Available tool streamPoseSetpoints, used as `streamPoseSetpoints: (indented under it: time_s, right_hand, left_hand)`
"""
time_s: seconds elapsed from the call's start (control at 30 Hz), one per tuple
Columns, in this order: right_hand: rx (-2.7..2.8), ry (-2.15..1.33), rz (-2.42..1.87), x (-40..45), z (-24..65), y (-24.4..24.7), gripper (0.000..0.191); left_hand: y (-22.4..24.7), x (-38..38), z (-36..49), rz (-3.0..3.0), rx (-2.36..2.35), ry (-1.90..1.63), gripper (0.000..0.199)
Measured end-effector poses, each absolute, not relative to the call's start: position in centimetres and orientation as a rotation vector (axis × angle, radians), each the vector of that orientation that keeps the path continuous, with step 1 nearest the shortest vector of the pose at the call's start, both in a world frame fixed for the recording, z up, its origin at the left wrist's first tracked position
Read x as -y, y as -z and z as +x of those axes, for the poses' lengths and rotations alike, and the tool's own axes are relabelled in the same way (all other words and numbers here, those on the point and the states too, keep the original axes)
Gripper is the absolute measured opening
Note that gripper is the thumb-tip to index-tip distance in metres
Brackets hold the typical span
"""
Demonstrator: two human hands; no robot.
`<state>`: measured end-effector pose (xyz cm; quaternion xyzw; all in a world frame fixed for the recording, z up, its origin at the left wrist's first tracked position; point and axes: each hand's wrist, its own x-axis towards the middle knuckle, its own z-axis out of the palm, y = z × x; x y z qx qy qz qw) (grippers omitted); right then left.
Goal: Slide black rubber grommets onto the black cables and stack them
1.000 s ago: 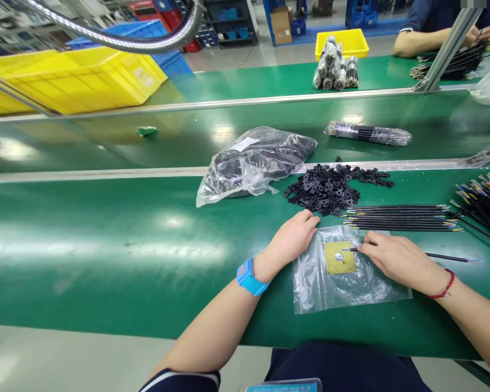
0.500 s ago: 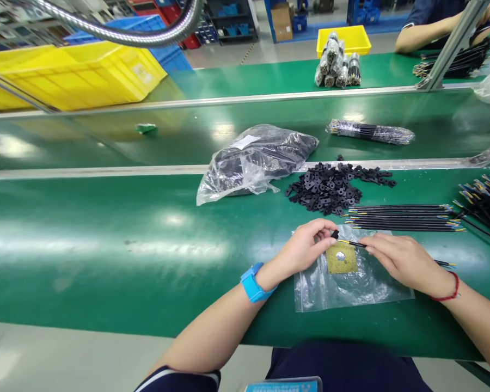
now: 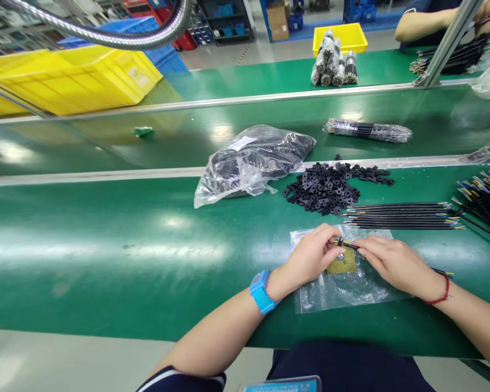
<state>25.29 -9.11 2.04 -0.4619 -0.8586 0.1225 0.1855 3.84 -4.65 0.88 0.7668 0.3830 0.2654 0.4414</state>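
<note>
My left hand point(image 3: 316, 253) pinches a small black plastic clip point(image 3: 340, 240) between thumb and fingers. From the other side my right hand point(image 3: 396, 264) grips a black cable point(image 3: 350, 246), whose stripped end meets the clip. The clip looks to be around the cable's end, though my left fingers partly hide it. Beneath both hands lies a clear plastic bag point(image 3: 351, 296) with a yellowish square plate point(image 3: 343, 267) on it. Beyond them is a pile of black clips point(image 3: 324, 190). To its right, several cables point(image 3: 404, 218) lie side by side, coloured wire ends showing.
A clear bag of dark parts point(image 3: 261, 158) leans over the metal rail. Behind it lies a wrapped cable bundle point(image 3: 367, 130). More loose cables point(image 3: 485, 204) are heaped at far right. Yellow bins point(image 3: 98, 76) stand back left. Across the bench, another person's arm point(image 3: 424, 26) is visible.
My left hand has moved slightly right, bringing the clip onto the cable's stripped end. The coloured wires that showed between the hands are now mostly covered. My right hand still grips the cable.
</note>
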Motion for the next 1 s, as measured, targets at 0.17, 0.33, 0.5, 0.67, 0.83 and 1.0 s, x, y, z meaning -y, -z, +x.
streamPoseSetpoints:
  time_s: [0.17, 0.33, 0.5, 0.67, 0.83, 1.0]
  right_hand:
    - [2.418, -0.148, -1.312, 9.1, 25.3, -2.2, 0.025]
    - [2.454, 0.112, -1.225, 9.3, 25.2, -2.5, 0.022]
    - [2.454, 0.010, -1.247, 9.3, 25.3, -2.6, 0.025]
    - [2.383, -0.585, -1.245, 9.0, 25.3, -3.2, 0.027]
    - [2.294, -0.915, -1.329, 8.7, 25.5, -3.6, 0.029]
    - [2.296, -1.029, -1.328, 8.6, 25.3, -3.5, 0.033]
  left_hand:
    - [-1.4, 4.7, 4.3, 1.168, -0.787, -0.698, 0.027]
    - [-1.6, 5.1, 4.9, 0.821, -0.800, -0.688, 0.035]
    - [-1.3, 5.5, 4.8, 1.066, -0.884, -0.751, 0.024]
    - [-1.6, 5.9, 4.4, 1.692, -0.916, -0.804, 0.010]
    - [-1.5, 6.1, 4.5, 1.858, -0.918, -0.778, 0.012]
    - [-1.3, 6.4, 4.8, 1.860, -0.871, -0.790, 0.013]
